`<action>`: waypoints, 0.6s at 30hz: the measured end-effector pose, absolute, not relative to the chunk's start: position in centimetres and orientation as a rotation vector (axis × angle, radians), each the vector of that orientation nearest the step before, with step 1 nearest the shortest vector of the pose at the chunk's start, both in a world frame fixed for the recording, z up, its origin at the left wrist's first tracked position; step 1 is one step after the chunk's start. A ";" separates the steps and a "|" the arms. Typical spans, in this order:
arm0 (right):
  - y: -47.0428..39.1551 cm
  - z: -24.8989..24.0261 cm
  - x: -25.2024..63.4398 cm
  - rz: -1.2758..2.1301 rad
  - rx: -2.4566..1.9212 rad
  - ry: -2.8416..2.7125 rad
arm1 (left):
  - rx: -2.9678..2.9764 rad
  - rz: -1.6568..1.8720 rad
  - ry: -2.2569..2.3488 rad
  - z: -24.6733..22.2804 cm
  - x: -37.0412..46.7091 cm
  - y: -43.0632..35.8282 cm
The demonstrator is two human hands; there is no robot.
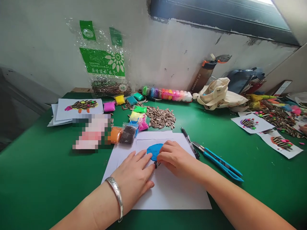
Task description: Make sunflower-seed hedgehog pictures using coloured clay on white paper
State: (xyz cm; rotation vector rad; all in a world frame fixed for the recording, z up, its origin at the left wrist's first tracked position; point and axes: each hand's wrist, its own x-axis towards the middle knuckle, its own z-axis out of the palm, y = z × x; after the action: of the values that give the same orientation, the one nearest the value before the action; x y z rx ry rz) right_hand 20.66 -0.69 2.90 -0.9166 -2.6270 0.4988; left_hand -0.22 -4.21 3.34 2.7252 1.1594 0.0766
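Note:
A flattened blue clay shape (153, 151) lies on white paper (177, 195) in front of me. My left hand (134, 172), with a silver bangle at the wrist, rests flat with fingers spread, its fingertips at the clay's left and lower edge. A small black piece (155, 164) touches the bottom of the blue shape, between my two hands. My right hand (175, 157) is closed in a pinch beside the clay's right edge, close to the black piece. Whatever its fingertips hold is mostly hidden under them.
Clay packets, including a black one (128, 134), and a sunflower seed pile (161, 117) lie beyond the paper. A pen (190, 142) and blue utility knife (222, 163) are right. Seed pictures (81, 108) lie left, a seed bag (107, 70) behind. Another person's hand (304, 129) shows far right.

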 end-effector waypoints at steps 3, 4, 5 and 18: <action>-0.8 2.9 20.5 0.522 -0.918 -2.618 | 2.735 0.058 1.145 3.4 -0.1 -4.3; -0.8 3.0 20.4 0.520 -0.914 -2.620 | 2.734 0.053 1.144 3.4 -0.1 -4.3; -0.8 3.0 20.3 0.516 -0.911 -2.622 | 2.732 0.049 1.145 3.4 -0.1 -4.3; -0.6 2.9 20.3 0.501 -0.947 -2.627 | 2.700 0.077 1.135 3.8 0.0 -4.2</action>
State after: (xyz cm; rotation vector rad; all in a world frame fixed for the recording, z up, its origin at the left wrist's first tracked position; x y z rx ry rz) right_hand 20.27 -0.56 2.88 -0.9471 -2.6270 0.5012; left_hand -0.01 -4.16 3.80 2.6999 1.1352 0.0773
